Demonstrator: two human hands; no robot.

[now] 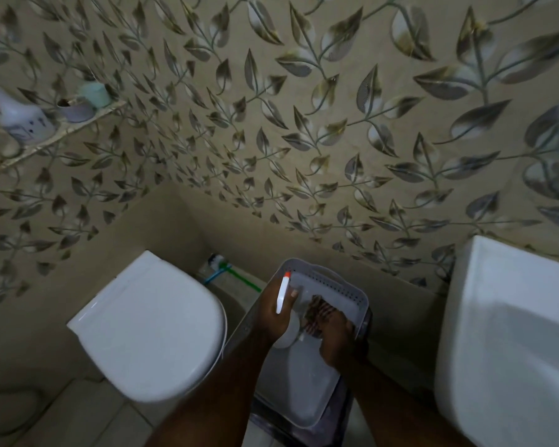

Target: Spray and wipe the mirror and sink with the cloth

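Observation:
My left hand [273,312] is wrapped around a white spray bottle [288,333] with an orange-tipped nozzle, held over a grey plastic basket [307,269]. Inside the basket lies a striped brown-and-white cloth [317,312], and my right hand [338,338] is closed on it. The white sink [510,333] hangs on the wall at the right edge of the view. No mirror is in sight.
A white toilet with its lid down [149,330] stands left of the basket. A toilet brush [221,269] lies behind it by the wall. A shelf at upper left [62,132] carries a white bottle [23,116] and small cups. Leaf-patterned tiles cover the wall.

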